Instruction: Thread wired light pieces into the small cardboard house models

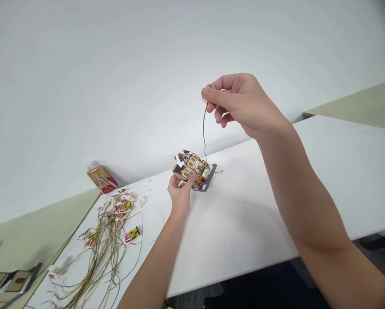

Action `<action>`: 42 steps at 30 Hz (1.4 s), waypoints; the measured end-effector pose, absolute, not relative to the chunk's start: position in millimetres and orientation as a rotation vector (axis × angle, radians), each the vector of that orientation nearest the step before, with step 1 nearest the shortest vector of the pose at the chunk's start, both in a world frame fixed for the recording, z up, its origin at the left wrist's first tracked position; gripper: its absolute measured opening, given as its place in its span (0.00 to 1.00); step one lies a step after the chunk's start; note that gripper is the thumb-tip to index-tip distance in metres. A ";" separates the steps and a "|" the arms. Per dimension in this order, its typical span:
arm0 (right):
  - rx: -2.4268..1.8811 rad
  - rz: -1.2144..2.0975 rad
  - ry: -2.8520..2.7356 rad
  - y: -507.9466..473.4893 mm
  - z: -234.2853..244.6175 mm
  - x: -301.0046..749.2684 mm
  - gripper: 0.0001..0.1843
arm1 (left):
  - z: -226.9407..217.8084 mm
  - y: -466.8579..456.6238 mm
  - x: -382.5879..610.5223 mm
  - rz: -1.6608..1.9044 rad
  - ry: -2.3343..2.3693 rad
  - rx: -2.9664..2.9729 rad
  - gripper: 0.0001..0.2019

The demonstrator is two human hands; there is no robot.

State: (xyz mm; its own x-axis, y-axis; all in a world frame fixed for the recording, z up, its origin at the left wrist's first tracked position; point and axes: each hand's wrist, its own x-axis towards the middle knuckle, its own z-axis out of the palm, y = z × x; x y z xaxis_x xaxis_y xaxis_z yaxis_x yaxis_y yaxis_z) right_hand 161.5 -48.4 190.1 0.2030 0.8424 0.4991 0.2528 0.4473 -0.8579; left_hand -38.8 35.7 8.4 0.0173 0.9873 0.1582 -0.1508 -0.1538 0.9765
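Note:
My left hand (180, 191) grips a small model house (192, 167) with printed windows, dark roof pieces and a grey base, tilted above the white table. Raised well above it, my right hand (234, 96) pinches the upper end of a thin yellow and black wire (204, 128). A small pale piece shows at those fingertips, too covered to make out. The wire hangs in a curve down to the back of the house. Another short wire end (220, 171) pokes out beside the grey base.
On the left of the white table (244, 223) lies a tangled bundle of wires (99, 253) with several small red-striped and yellow printed pieces (132, 234). A red and gold carton (102, 178) stands against the wall behind. Part of another printed model (10, 281) shows at the lower left.

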 end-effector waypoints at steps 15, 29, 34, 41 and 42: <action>-1.236 0.478 -1.374 -36.8 185.4 155.9 0.14 | 10.9 32.5 -38.2 1.419 0.975 1.342 0.27; -1.253 0.646 -1.655 -5.2 162.4 136.5 0.07 | 14.2 32.1 -38.7 1.369 0.909 1.130 0.26; -1.147 0.794 -1.840 14.4 147.2 133.9 0.07 | 21.2 33.9 -39.5 1.305 0.935 0.939 0.24; -1.029 0.824 -2.044 34.6 129.2 136.5 0.08 | 21.6 37.3 -41.2 1.266 0.952 0.860 0.24; -1.031 0.807 -2.055 36.9 127.0 136.9 0.08 | 21.0 37.7 -41.5 1.264 0.950 0.857 0.23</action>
